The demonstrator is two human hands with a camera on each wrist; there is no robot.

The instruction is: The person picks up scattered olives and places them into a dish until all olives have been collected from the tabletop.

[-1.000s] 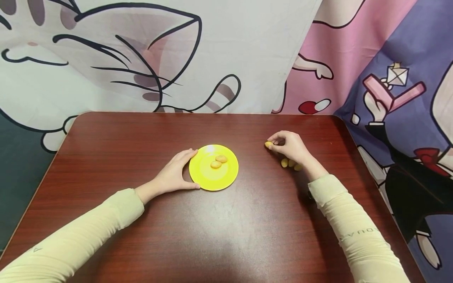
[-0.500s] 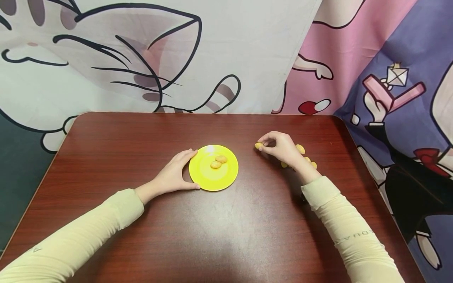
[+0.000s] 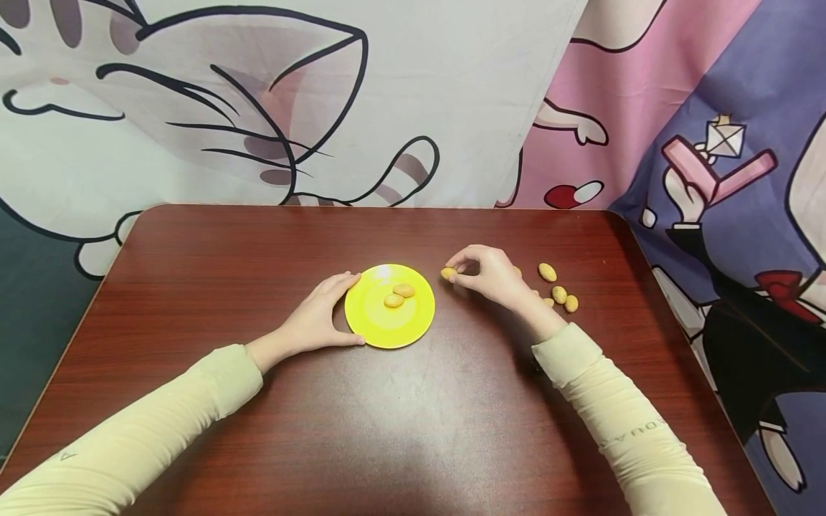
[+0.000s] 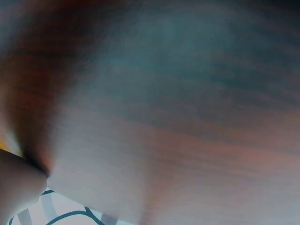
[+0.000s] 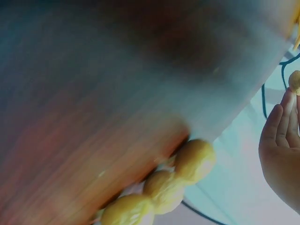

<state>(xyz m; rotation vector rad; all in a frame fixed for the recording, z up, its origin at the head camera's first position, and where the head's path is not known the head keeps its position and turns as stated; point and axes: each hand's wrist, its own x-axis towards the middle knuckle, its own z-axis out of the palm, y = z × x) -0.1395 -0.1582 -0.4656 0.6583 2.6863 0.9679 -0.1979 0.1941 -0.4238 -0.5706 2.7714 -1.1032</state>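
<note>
In the head view, my left hand (image 3: 312, 319) lies at the left side of a round yellow plate (image 3: 387, 330), thumb and fingers stretched wide against its rim. Two small yellow oval pieces (image 3: 393, 300) rest near the plate's middle. To the right of the plate, my right hand (image 3: 490, 276) pinches another small yellow oval piece (image 3: 447, 274) between thumb and fingertips, just off the rim. The right wrist view shows my right hand (image 5: 283, 145) with that held piece (image 5: 295, 82) at its fingertips, cut by the frame edge.
Several more yellow oval pieces (image 3: 547, 271) lie on the brown table (image 3: 413, 430) behind and right of my right wrist, some partly hidden by it. Cartoon-printed cloth (image 3: 464, 86) hangs behind the table's far edge and at its right.
My right hand has moved left toward the plate with the pinched yellow oval piece, uncovering more of the loose pieces. My left hand and the plate have stayed put.
</note>
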